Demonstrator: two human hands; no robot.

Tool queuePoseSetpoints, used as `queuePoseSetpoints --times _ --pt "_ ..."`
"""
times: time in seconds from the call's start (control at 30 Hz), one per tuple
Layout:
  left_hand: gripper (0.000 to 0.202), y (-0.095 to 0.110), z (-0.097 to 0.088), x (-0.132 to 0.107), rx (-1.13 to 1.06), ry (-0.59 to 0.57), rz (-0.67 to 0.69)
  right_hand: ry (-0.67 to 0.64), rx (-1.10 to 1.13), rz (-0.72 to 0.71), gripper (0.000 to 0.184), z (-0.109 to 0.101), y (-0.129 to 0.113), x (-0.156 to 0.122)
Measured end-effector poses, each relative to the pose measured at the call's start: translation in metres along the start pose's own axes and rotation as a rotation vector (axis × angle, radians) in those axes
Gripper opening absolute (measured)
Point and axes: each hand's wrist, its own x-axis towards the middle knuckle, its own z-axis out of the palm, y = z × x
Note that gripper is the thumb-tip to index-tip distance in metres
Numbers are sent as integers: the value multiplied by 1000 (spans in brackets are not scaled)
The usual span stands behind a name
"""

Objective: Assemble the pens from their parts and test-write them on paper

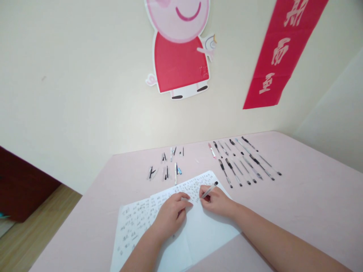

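An open notebook (pixel 198 241) lies on the pink tabletop, its left page covered with handwriting and its right page written on in the upper part. My right hand (pixel 215 200) is closed around a pen (pixel 210 189) with a clear barrel and a black end, which leans up to the right. The pen's tip is hidden by the fingers, close to the written lines. Resting on the middle of the notebook, my left hand (pixel 173 211) has its fingers loosely stretched out and bent a little, with nothing in them.
Several pens lie in two rows at the back right, among them a black-gripped pen (pixel 225 173) and a pink-and-white pen (pixel 211 150). Pen parts (pixel 166 172) lie behind the notebook. The pink table (pixel 306 211) meets a wall with a cartoon pig cutout (pixel 181 62) and a red banner (pixel 279 53).
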Motion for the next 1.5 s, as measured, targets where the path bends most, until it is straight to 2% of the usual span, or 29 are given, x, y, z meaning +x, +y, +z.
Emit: queuePoseSetpoints --times 0.43,0.77,1.5 --pt "41 -1 1 1 2 1 -4 -10 -12 5 13 1 1 1" --pt "41 -3 3 1 5 12 9 3 6 -75 14 2 6 0" --pt "42 -3 3 1 9 9 10 14 118 -4 14 0 6 2"
